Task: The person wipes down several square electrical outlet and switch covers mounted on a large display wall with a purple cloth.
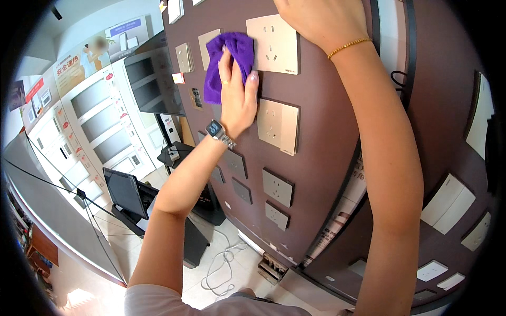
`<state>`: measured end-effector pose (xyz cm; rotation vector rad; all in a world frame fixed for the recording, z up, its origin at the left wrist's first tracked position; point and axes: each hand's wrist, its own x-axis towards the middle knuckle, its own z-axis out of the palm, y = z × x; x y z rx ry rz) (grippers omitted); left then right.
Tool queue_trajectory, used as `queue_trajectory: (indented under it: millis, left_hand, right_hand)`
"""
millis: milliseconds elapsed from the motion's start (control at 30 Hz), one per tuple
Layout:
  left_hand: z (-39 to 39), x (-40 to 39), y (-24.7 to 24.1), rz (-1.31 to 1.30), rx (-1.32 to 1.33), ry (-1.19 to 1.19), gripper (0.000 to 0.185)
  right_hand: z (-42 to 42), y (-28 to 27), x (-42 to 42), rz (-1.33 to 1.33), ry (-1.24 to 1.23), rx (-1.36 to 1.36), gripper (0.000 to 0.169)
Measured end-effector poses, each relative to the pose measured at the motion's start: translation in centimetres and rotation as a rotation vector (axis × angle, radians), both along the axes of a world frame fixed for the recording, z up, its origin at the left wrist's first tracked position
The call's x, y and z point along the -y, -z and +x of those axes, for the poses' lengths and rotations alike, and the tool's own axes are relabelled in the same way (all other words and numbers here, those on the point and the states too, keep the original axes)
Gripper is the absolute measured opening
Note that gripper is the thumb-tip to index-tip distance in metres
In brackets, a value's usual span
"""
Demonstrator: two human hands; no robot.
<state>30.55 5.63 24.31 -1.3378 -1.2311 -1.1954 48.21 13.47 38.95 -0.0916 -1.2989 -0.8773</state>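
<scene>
My left hand, with a watch at the wrist, presses a purple cloth against a brown display board. The cloth partly covers a gold wall plate and lies just left of a large gold socket plate. My right hand, a beaded bracelet on its wrist, is at the top edge of the picture near that plate's upper right corner; its fingertips are out of view, so its grip cannot be told. Below the cloth hand is another gold socket plate.
Grey socket plates are mounted lower on the board. A dark screen on a stand is behind it at left. A loose cable lies on the tiled floor. A second board with white plates stands at right.
</scene>
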Motion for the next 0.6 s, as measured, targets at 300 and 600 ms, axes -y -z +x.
queue_trajectory:
  millis: [300, 600]
  left_hand:
    - [0.1, -1.2, -11.1, 0.098, 0.015, 0.099, 0.06]
    - [0.2, -1.0, -22.0, 0.105, -0.063, 0.054, 0.073]
  right_hand:
    - [0.7, 0.6, 1.1, -0.096, -0.001, 0.062, 0.046]
    - [0.0, -0.1, -0.2, -0.131, 0.065, 0.039, 0.052]
